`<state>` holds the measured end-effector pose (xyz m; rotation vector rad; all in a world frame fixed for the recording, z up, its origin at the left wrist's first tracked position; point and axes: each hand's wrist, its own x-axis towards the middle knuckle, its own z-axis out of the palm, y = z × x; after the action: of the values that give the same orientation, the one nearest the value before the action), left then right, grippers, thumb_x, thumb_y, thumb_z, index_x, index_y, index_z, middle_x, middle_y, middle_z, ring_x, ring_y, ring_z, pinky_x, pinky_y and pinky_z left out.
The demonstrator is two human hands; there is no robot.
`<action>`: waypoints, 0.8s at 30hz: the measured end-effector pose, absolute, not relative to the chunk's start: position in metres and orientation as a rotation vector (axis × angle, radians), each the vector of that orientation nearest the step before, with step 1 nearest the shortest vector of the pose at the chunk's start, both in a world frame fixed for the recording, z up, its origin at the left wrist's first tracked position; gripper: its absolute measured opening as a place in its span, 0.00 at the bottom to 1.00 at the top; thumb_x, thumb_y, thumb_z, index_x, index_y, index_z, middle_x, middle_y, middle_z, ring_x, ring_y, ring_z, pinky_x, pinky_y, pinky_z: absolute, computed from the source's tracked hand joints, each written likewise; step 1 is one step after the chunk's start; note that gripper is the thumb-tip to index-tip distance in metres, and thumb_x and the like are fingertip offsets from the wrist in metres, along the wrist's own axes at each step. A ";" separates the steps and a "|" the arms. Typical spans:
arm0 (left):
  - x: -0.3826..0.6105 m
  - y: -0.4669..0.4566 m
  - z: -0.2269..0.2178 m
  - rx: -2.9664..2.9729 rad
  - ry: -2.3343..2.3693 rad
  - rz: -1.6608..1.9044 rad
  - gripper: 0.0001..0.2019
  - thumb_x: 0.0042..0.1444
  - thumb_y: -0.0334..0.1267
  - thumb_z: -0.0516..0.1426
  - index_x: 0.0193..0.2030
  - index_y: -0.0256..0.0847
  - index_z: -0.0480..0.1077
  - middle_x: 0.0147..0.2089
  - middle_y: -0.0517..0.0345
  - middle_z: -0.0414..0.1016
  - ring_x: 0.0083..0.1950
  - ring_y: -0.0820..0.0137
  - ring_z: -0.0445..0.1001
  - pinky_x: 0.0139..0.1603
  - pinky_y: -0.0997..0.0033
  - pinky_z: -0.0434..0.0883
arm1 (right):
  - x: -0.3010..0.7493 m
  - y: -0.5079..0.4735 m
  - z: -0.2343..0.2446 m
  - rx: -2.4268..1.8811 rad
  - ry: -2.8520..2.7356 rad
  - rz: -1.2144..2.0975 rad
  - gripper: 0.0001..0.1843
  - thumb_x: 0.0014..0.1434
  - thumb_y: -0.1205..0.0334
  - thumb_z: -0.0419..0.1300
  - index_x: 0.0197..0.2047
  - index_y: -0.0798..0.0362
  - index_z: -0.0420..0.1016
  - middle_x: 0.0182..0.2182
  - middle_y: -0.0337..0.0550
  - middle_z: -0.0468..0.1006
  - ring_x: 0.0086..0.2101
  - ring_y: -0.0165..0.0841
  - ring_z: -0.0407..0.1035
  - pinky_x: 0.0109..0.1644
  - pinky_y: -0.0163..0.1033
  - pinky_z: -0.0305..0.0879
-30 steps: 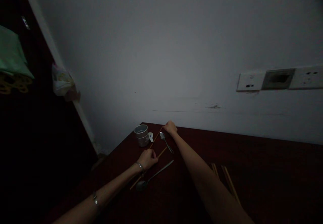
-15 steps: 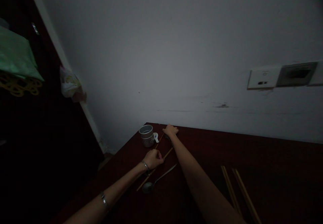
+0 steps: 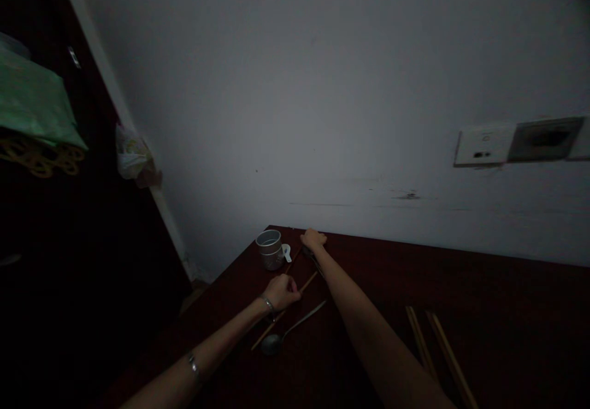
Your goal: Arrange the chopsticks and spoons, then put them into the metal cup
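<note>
Near the far corner of the counter [image 3: 382, 268], the right hand [image 3: 313, 238] now covers the bowl of one metal spoon [image 3: 315, 261], which was exposed one second earlier. Its fingers are bent downward at the far end of a thin stick [image 3: 294, 260]; whether they grip cannot be determined. The left hand [image 3: 282, 291] remains over a second stick [image 3: 308, 282], thumb and fingers curled at it; a firm grip cannot be confirmed. The view has turned left, so more of the sticks on the right [image 3: 449, 354] shows.

Count: two metal spoons, the other spoon [image 3: 271, 344] lying nearer; one metal cup [image 3: 270, 250]; one small white item [image 3: 286, 253] beside it; two sticks by the hands; two groups of sticks at right, individual number unclear.
</note>
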<state>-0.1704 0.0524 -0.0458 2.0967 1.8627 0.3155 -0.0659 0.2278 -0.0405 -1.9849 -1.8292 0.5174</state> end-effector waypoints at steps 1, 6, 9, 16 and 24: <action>-0.171 0.052 -0.046 2.097 1.862 0.310 0.09 0.44 0.40 0.55 0.28 0.36 0.71 0.26 0.58 0.72 0.27 0.74 0.66 0.26 0.78 0.57 | -0.065 0.228 -0.040 -1.972 -1.830 0.529 0.21 0.53 0.54 0.53 0.46 0.56 0.71 0.46 0.56 0.71 0.50 0.46 0.62 0.48 0.48 0.57; -0.170 0.051 -0.044 2.104 1.853 0.303 0.09 0.45 0.40 0.54 0.28 0.36 0.71 0.26 0.58 0.71 0.27 0.74 0.66 0.25 0.78 0.57 | -0.059 0.228 -0.032 -1.917 -1.802 0.598 0.20 0.54 0.55 0.51 0.45 0.56 0.72 0.46 0.56 0.72 0.47 0.46 0.65 0.44 0.46 0.61; -0.169 0.051 -0.043 2.134 1.833 0.275 0.09 0.46 0.39 0.53 0.28 0.36 0.71 0.25 0.58 0.71 0.27 0.74 0.66 0.25 0.78 0.57 | -0.052 0.228 -0.022 -1.881 -1.764 0.618 0.20 0.54 0.55 0.50 0.46 0.56 0.71 0.46 0.56 0.72 0.46 0.45 0.66 0.43 0.45 0.62; -0.168 0.053 -0.046 2.282 1.803 0.256 0.08 0.46 0.36 0.52 0.28 0.36 0.70 0.27 0.56 0.72 0.29 0.73 0.68 0.27 0.77 0.59 | -0.013 0.222 0.013 -1.818 -1.618 0.602 0.22 0.54 0.53 0.50 0.46 0.57 0.70 0.46 0.56 0.72 0.47 0.44 0.66 0.44 0.44 0.62; -0.165 0.060 -0.020 2.365 1.755 0.167 0.08 0.43 0.35 0.53 0.26 0.36 0.72 0.25 0.57 0.72 0.28 0.73 0.68 0.26 0.77 0.58 | 0.070 0.205 0.055 -1.723 -1.420 0.542 0.22 0.53 0.56 0.52 0.43 0.65 0.71 0.44 0.62 0.72 0.45 0.44 0.66 0.41 0.37 0.63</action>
<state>-0.1652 0.0604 -0.0199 2.3648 1.7554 0.1668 0.0699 0.2054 0.0547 -1.7227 -1.4203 0.5419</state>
